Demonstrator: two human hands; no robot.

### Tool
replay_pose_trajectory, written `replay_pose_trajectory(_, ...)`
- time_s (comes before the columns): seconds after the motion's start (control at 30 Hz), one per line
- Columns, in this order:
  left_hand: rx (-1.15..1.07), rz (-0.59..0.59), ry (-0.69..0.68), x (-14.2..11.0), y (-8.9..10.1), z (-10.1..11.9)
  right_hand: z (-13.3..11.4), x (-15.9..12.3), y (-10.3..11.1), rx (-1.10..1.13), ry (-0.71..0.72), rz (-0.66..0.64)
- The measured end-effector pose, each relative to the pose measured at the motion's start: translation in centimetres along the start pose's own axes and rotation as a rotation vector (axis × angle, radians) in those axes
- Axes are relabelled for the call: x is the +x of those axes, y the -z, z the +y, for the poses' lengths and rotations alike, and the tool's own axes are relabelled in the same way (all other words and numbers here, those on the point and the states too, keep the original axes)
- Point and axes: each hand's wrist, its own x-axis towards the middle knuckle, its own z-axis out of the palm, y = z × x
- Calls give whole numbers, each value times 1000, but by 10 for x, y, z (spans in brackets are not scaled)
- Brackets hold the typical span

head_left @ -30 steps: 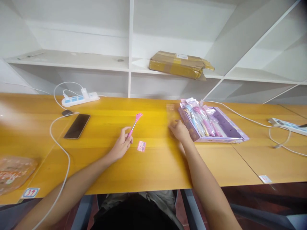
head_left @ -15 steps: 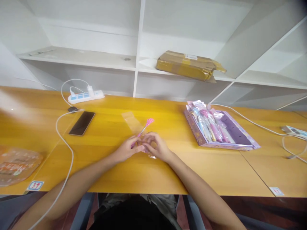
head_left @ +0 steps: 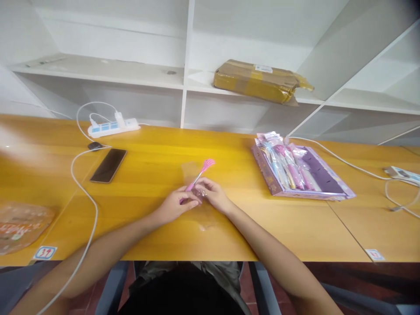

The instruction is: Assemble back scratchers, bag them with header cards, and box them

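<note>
A small back scratcher [head_left: 197, 178] with a pink claw-like head, a thin silver rod and a pink handle leans up and to the right. My left hand [head_left: 177, 204] is closed round its handle, thumb stretched toward the right. Close beside it, my right hand [head_left: 214, 195] has its fingers curled on a crinkled clear plastic bag [head_left: 201, 192]. Part of that thin plastic seems to show beyond the fingers, but its outline against the table is faint. My right fingertips are partly hidden.
On the right stands a purple open box [head_left: 315, 196] of several bagged items. A phone [head_left: 108, 165], a power strip [head_left: 113, 127] and a white cable [head_left: 95, 218] lie left. An orange printed bag [head_left: 26, 225] sits far left. A taped carton [head_left: 256, 81] rests on the shelf.
The clear plastic above my hands has shifted right and shows less. My right fingers have drawn in and lowered slightly. The back scratcher stays in my left hand. The view has tilted a little.
</note>
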Motion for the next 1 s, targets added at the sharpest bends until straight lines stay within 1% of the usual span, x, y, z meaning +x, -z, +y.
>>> replay_pose_trajectory(0.2,19,-13,-16,-1,-4,-3,-1,0,-2,42,4,57)
replay_pose_trajectory(0.23,25,-12,-21,-2,-4,-2,-1,0,-2,49,10,83)
replay_pose_trajectory(0.3,30,20,-44,-2,-3,1,-2,2,-2,118,49,185)
replay_pose_trajectory(0.37,3,101,-89,-2,1,5,-5,4,2,255,131,344)
replay_pose_trajectory(0.43,-55,210,-125,0,8,6,-11,4,11,375,235,516)
replay_pose_trajectory(0.47,-89,271,-122,2,12,6,-15,4,17,408,284,592)
replay_pose_trajectory(0.53,-170,402,-66,5,20,2,-23,1,29,407,343,679)
replay_pose_trajectory(0.57,-220,469,-27,7,24,0,-26,-1,34,377,350,681)
replay_pose_trajectory(0.63,-352,600,28,12,31,-5,-30,-8,40,268,318,607)
replay_pose_trajectory(0.73,-548,733,35,19,39,-9,-29,-18,41,-20,232,410)
replay_pose_trajectory(0.8,-622,774,29,21,43,-8,-27,-23,36,-279,223,268)
replay_pose_trajectory(0.9,-669,799,32,23,48,-4,-27,-25,29,-628,277,46)
replay_pose_trajectory(0.97,-674,802,32,23,50,-1,-29,-24,26,-748,287,-70)
replay_pose_trajectory(1.0,-672,801,30,22,50,0,-30,-23,25,-777,276,-106)
